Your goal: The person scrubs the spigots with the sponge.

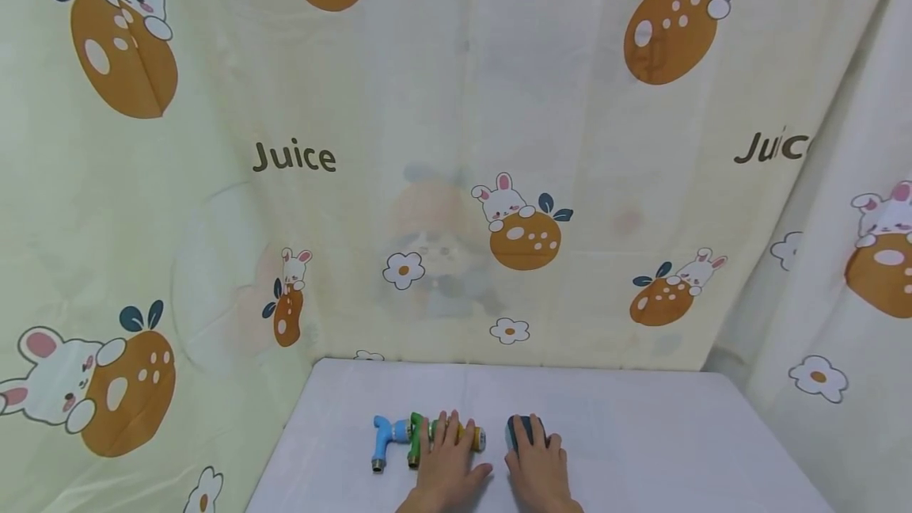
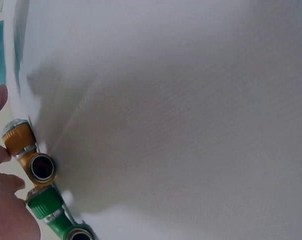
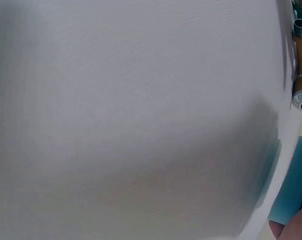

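Note:
Three toy-like taps lie end to end on the white table: a blue tap [image 1: 382, 438] at the left, a green tap [image 1: 413, 457], and an orange-yellow tap [image 1: 479, 439] at the right. My left hand [image 1: 449, 465] rests flat across the green and orange-yellow ones, fingers spread and thumb out to the side, hiding parts of both. In the left wrist view the open ends of the orange tap [image 2: 25, 160] and green tap [image 2: 45, 202] show. My right hand [image 1: 539, 473] lies with extended fingers over a teal block with a dark top [image 3: 291, 185], covering much of it.
The white-covered table [image 1: 641, 434] extends to the right of my right hand. Behind it and at both sides hangs a pale curtain [image 1: 442, 101] printed with rabbits, oranges and flowers.

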Tool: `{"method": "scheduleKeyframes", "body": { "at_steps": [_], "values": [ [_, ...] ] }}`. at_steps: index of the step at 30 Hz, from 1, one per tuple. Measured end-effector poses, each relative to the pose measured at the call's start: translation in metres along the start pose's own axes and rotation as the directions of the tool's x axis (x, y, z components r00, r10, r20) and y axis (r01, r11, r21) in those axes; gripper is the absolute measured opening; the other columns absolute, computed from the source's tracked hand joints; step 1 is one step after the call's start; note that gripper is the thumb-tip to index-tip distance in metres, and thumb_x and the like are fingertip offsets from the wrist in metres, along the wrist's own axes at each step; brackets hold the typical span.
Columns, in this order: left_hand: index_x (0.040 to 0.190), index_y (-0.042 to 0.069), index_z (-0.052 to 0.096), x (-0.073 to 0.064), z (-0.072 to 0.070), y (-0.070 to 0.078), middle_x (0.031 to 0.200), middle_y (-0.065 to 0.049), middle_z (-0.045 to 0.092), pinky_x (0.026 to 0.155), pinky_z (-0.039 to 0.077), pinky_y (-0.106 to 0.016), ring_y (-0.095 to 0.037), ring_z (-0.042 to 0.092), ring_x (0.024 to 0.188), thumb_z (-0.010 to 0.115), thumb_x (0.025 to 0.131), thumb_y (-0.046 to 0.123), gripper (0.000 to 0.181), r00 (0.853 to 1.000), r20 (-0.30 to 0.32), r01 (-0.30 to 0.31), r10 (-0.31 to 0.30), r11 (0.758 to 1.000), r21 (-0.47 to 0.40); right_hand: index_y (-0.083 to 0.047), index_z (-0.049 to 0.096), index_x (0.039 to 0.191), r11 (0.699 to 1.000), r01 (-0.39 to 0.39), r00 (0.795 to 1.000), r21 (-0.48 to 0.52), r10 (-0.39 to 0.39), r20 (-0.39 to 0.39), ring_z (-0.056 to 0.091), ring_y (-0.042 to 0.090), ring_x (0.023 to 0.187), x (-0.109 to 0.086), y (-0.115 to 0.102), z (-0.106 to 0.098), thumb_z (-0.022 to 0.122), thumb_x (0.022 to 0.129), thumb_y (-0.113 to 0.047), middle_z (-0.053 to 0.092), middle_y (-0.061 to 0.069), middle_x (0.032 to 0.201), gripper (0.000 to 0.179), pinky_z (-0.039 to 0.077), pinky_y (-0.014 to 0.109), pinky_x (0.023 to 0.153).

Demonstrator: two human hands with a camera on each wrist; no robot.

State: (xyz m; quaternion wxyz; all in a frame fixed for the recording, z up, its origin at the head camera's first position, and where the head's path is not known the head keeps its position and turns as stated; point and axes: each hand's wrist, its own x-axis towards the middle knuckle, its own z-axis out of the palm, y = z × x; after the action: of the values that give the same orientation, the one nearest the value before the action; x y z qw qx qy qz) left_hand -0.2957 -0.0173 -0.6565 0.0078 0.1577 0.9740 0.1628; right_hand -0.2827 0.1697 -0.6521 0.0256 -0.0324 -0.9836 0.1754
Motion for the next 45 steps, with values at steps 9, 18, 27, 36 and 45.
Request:
{"method": "scheduleKeyframes", "body": {
  "at_steps": [9, 18, 27, 36, 45],
  "values": [
    [0.152, 0.015, 0.053, 0.002, -0.001, 0.006, 0.158, -0.015, 0.049, 0.125, 0.003, -0.071, -0.039, 0.03, 0.155, 0.063, 0.091, 0.069, 0.081, 1.0, 0.026, 0.013, -0.013, 1.0, 0.003, -0.008, 0.048, 0.153, 0.992, 0.094, 0.987, 0.085, -0.082, -0.141, 0.048, 0.044, 0.11, -0.01, -0.017, -0.018, 0.057, 0.094, -0.019, 0.041, 0.026, 0.156, 0.06, 0.046, 0.064, 0.092],
    [0.144, 0.017, 0.059, 0.0, -0.008, 0.015, 0.151, -0.015, 0.054, 0.119, 0.02, -0.072, -0.038, 0.049, 0.139, 0.071, 0.092, 0.059, 0.068, 0.997, 0.077, -0.001, 0.007, 0.996, -0.084, -0.013, 0.05, 0.153, 0.99, 0.094, 0.988, 0.106, -0.079, -0.133, 0.048, 0.04, 0.112, -0.011, -0.032, -0.026, 0.053, 0.094, -0.02, 0.045, 0.02, 0.153, 0.059, 0.045, 0.06, 0.092],
    [0.118, 0.02, 0.067, 0.001, -0.006, 0.03, 0.103, -0.009, 0.067, 0.099, 0.041, -0.058, -0.033, 0.062, 0.105, 0.08, 0.09, 0.042, 0.038, 0.995, 0.04, 0.093, -0.088, 0.988, -0.122, -0.014, 0.051, 0.153, 0.983, 0.111, 0.985, 0.146, -0.089, -0.149, 0.046, 0.036, 0.111, -0.013, -0.042, -0.032, 0.051, 0.094, -0.019, 0.046, 0.017, 0.155, 0.059, 0.042, 0.056, 0.092],
    [0.126, 0.014, 0.056, -0.003, -0.019, 0.03, 0.105, -0.006, 0.063, 0.08, 0.054, -0.046, -0.02, 0.058, 0.093, 0.082, 0.089, 0.037, 0.05, 0.987, -0.071, 0.114, -0.143, 0.943, -0.313, -0.014, 0.051, 0.153, 0.971, 0.182, 0.965, 0.155, -0.145, -0.219, 0.044, 0.031, 0.107, -0.015, -0.046, -0.034, 0.049, 0.095, -0.016, 0.047, 0.016, 0.154, 0.058, 0.041, 0.05, 0.088],
    [0.155, 0.001, 0.04, -0.004, -0.045, 0.017, 0.137, -0.016, 0.061, 0.106, 0.053, -0.052, -0.03, 0.062, 0.123, 0.095, 0.074, 0.031, 0.102, 0.964, -0.185, 0.043, -0.189, 0.802, -0.595, -0.016, 0.049, 0.155, 0.939, 0.246, 0.947, 0.239, -0.181, -0.265, 0.041, 0.025, 0.108, -0.017, -0.049, -0.033, 0.049, 0.095, -0.013, 0.046, 0.012, 0.156, 0.06, 0.037, 0.043, 0.088]
  ]
}}
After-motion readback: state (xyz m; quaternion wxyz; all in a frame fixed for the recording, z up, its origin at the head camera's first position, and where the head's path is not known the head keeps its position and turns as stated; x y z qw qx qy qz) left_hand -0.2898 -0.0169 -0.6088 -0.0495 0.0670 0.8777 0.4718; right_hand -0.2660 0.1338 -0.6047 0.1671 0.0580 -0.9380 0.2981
